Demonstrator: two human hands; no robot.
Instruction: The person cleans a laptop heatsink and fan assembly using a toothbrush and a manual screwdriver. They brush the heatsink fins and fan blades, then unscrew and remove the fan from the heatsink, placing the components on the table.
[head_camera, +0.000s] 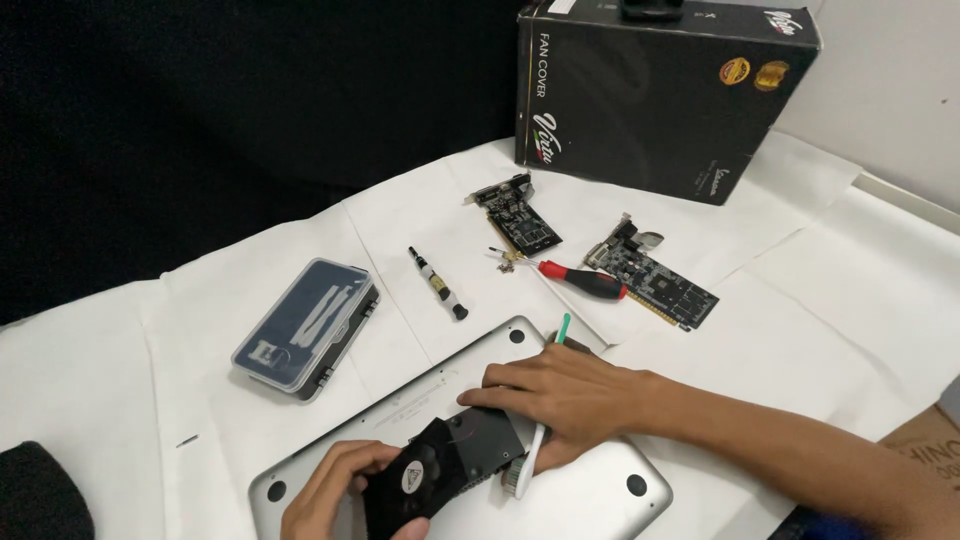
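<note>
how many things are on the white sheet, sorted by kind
expansion cards: 2
screwdrivers: 2, one black, one red-handled
toothbrush, in right hand: 1
cooling fan unit, held by left hand: 1
silver laptop, underside up: 1
clear-lidded tool case: 1
black cardboard box: 1
total: 9

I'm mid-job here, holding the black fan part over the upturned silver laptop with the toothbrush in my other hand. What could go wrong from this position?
1. The black fan module sits partly on the silver laptop base, gripped only at its edge by the left hand; it could slip or scratch the shell.
2. The right hand holds the white-and-green toothbrush loosely while pressing; bristles could snag the fan.
3. The small loose screws near the red-handled screwdriver could get knocked off the white paper sheet.
</note>
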